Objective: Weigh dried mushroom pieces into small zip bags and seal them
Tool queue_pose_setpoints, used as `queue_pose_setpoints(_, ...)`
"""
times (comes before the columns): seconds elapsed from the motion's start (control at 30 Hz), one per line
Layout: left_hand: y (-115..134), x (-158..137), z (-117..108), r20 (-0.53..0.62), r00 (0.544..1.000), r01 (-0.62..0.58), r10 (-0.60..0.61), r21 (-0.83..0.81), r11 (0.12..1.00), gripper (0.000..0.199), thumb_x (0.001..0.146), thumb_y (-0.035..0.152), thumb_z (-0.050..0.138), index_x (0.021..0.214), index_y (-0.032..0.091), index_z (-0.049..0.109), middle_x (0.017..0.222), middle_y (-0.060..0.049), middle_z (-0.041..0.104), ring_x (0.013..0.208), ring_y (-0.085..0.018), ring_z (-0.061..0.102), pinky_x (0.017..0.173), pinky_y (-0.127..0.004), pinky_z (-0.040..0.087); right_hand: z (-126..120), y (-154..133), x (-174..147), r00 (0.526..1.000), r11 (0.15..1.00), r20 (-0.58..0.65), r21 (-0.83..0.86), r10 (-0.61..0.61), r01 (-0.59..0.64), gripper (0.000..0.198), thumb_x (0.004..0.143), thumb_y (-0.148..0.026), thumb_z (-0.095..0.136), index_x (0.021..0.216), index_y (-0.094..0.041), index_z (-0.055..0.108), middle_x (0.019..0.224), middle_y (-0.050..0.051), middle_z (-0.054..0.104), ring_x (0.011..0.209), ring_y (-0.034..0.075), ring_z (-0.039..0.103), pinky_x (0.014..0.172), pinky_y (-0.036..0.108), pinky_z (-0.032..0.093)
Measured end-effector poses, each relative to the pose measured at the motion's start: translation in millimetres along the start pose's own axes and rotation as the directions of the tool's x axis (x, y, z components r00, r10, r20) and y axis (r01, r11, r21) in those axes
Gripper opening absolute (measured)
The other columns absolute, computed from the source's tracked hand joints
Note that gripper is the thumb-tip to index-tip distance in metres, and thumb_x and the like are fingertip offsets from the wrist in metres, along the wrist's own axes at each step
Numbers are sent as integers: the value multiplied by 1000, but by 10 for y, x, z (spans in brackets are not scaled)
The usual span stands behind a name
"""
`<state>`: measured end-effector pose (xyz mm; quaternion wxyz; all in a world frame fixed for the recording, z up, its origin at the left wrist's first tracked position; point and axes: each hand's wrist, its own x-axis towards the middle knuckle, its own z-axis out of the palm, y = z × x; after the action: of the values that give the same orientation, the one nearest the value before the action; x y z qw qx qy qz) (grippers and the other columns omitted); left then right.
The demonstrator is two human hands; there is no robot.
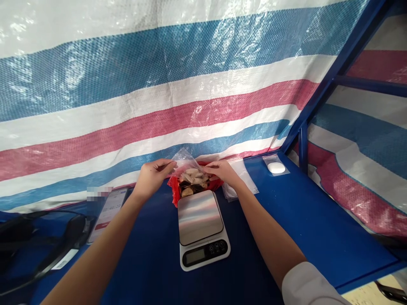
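My left hand [152,178] pinches one side of a clear plastic bag [183,156], just behind the kitchen scale. On the other side, my right hand [221,173] has its fingers closed at the bag's edge, with the fingertips partly hidden. Pale dried slices [193,175] show below the clear bag; I cannot tell whether any lie inside it. Darker dried pieces sit around them in an open red plastic bag [176,190]. Directly in front stands a white kitchen scale [201,220] with a bare shiny plate and a blank-looking display.
Flat clear bags [243,176] lie right of the red bag. A small bag with a white oval object [276,168] rests farther right. To the left are a phone [110,212] and a black strap [71,237]. Striped sheeting [190,101] rises behind the blue table [305,224].
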<state>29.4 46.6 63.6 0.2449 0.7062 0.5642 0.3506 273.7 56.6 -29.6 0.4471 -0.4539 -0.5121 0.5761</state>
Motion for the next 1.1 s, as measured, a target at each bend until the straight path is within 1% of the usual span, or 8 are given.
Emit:
queue_pose_setpoints(0.1,0,-14,-35,-7,1000,10,-11,-30,999,45,74,63,71,86,20,77,81,-6,78,78,-24,73,72,-31,58,0,-18,-20,1000,1000,20,16,-2,2,21,80,-37,76,88,-17,80,78,5,74,79,19,69,71,30,62)
queue_pose_setpoints(0.27,38,-17,-50,7,1000,-4,4,18,1000,45,75,63,70,83,20,77,77,-6,78,78,-24,72,73,-30,57,32,-28,-23,996,999,75,9,-51,51,22,80,-38,77,89,-18,80,84,5,77,82,19,72,77,31,61)
queue_pose_setpoints(0.5,49,-1,-58,-16,1000,-11,12,22,1000,41,77,60,68,79,21,77,73,-5,76,76,-23,71,72,-30,56,-5,-35,-11,998,998,37,-46,-42,44,20,80,-37,76,89,-20,82,78,4,76,71,17,69,66,28,61)
queue_pose_setpoints(0.6,45,3,-49,-19,1000,-20,20,20,1000,39,79,58,67,81,20,77,73,-4,76,74,-22,70,71,-30,55,-1,-19,-3,998,998,36,-42,-50,51,21,78,-37,78,89,-20,82,77,3,76,73,17,69,63,26,61)
queue_pose_setpoints(0.73,50,18,-60,-22,1000,-16,16,5,1000,36,79,54,67,83,20,77,73,-4,75,73,-21,70,70,-29,54,44,5,4,997,1000,80,-5,-22,22,23,76,-38,80,89,-20,82,80,4,77,75,19,72,68,31,63)
queue_pose_setpoints(0.87,52,32,-90,-29,999,-14,14,12,1000,37,80,55,66,82,20,76,71,-4,74,72,-21,69,72,-30,53,71,16,8,997,1000,81,19,11,-12,26,75,-38,81,94,-19,82,81,4,78,76,20,73,73,34,63)
queue_pose_setpoints(1.03,29,23,-91,-24,1000,-17,18,13,1000,36,79,55,67,80,20,76,70,-3,74,72,-21,68,72,-30,53,109,27,2,993,996,98,-57,-61,67,24,77,-39,79,90,-20,82,84,5,78,81,22,73,80,36,62)
queue_pose_setpoints(1.1,25,18,-88,-24,1000,-16,16,11,1000,36,79,55,67,79,20,76,70,-3,74,71,-21,68,71,-30,53,111,22,-5,993,994,96,-75,-72,79,24,77,-39,78,90,-19,82,83,5,78,81,22,73,79,35,62)
